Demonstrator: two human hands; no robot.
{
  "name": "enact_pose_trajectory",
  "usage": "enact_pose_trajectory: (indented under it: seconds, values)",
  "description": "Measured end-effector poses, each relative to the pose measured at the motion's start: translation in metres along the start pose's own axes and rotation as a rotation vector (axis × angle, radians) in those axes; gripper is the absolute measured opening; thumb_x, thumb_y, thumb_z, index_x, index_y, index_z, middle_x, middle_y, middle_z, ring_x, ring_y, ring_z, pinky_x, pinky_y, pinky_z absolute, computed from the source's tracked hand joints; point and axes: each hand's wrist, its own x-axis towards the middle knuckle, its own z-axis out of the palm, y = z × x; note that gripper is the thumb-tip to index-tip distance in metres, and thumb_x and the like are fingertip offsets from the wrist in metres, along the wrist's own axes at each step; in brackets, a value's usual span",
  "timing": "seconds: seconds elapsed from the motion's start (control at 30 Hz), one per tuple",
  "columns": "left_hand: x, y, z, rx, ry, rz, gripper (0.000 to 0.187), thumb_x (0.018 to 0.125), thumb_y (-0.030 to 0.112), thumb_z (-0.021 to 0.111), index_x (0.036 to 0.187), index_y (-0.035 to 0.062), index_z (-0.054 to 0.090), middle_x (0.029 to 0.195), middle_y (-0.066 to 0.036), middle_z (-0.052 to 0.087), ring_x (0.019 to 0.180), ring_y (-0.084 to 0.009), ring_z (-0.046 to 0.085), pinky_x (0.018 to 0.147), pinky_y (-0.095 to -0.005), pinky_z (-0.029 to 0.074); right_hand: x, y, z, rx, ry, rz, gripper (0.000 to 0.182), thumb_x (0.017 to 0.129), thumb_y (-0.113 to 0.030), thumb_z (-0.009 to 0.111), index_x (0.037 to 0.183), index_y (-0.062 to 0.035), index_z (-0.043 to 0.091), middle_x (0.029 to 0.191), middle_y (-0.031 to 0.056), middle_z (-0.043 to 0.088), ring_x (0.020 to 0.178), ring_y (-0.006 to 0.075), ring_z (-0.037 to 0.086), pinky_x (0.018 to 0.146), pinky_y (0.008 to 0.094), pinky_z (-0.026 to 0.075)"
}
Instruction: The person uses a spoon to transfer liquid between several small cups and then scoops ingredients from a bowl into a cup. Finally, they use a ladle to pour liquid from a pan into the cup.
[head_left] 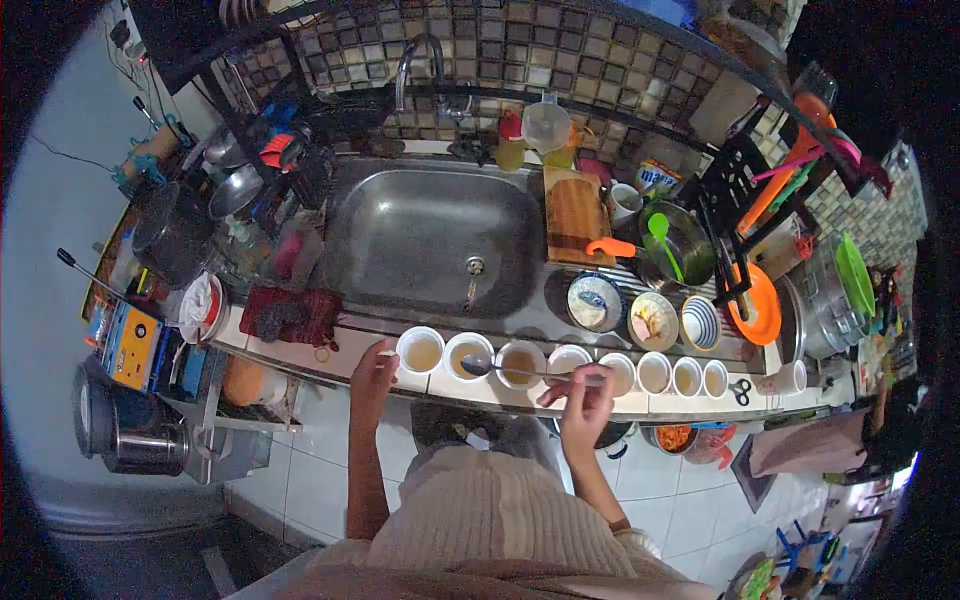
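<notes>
A row of several white cups with pale yellowish liquid lines the counter's front edge. My right hand point(584, 402) pinches the handle of a long metal spoon point(530, 373), held level over the cups. The spoon's bowl points left and overlaps the second cup point(467, 355) in this view. The handle crosses above the third cup point(521, 365) and the fourth cup point(570, 362). Beside the leftmost cup point(421, 351) is my left hand point(372, 374), fingers a little apart and holding nothing, fingertips close to the cup's side.
Behind the cups lies a steel sink point(440, 240). To its right are a wooden cutting board point(575, 215), a pot point(690, 245) with a green spoon point(665, 240), several bowls and an orange plate point(757, 305). A dark red cloth point(290, 317) lies left; black scissors point(740, 391) sit right.
</notes>
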Motion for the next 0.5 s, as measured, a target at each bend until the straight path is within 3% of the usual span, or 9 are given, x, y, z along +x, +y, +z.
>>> enact_pose_trajectory:
  seconds: [0.07, 0.2, 0.4, 0.5]
  values:
    - [0.001, -0.005, 0.000, 0.045, 0.006, 0.055, 0.035, 0.082, 0.022, 0.058, 0.113, 0.0062, 0.052, 0.079, -0.001, 0.053, 0.065, -0.0082, 0.050, 0.059, -0.0209, 0.042, -0.002, 0.007, 0.004, -0.217, -0.114, -0.043, 0.011, 0.090, -0.010, 0.042, 0.092, -0.0002, 0.036, 0.066, 0.0124, 0.056, 0.052, 0.0176, 0.058, 0.047, 0.0264, 0.047]
    - [-0.003, -0.003, -0.003, -0.033, -0.006, 0.031, 0.031, 0.083, 0.019, 0.056, 0.111, 0.0055, 0.053, 0.077, -0.001, 0.054, 0.064, -0.0074, 0.049, 0.059, -0.0200, 0.041, -0.004, 0.021, 0.014, -0.317, -0.169, -0.137, 0.010, 0.089, -0.006, 0.044, 0.091, 0.0010, 0.037, 0.065, 0.0122, 0.058, 0.054, 0.0150, 0.058, 0.049, 0.0249, 0.047]
    - [-0.010, 0.017, -0.007, 0.050, 0.017, 0.032, 0.023, 0.084, 0.013, 0.053, 0.106, 0.0057, 0.054, 0.077, 0.001, 0.054, 0.062, -0.0058, 0.046, 0.057, -0.0193, 0.039, 0.000, 0.037, 0.013, -0.371, -0.200, -0.166, 0.009, 0.089, -0.005, 0.043, 0.091, 0.0016, 0.037, 0.067, 0.0133, 0.059, 0.055, 0.0146, 0.059, 0.051, 0.0252, 0.048]
    - [-0.012, 0.017, -0.010, -0.061, 0.008, 0.107, 0.021, 0.086, 0.014, 0.052, 0.105, 0.0062, 0.055, 0.077, 0.000, 0.055, 0.060, -0.0048, 0.044, 0.054, -0.0188, 0.037, -0.001, 0.037, 0.007, -0.345, -0.174, -0.129, 0.009, 0.090, -0.006, 0.041, 0.092, 0.0010, 0.035, 0.067, 0.0148, 0.058, 0.055, 0.0162, 0.059, 0.051, 0.0259, 0.048]
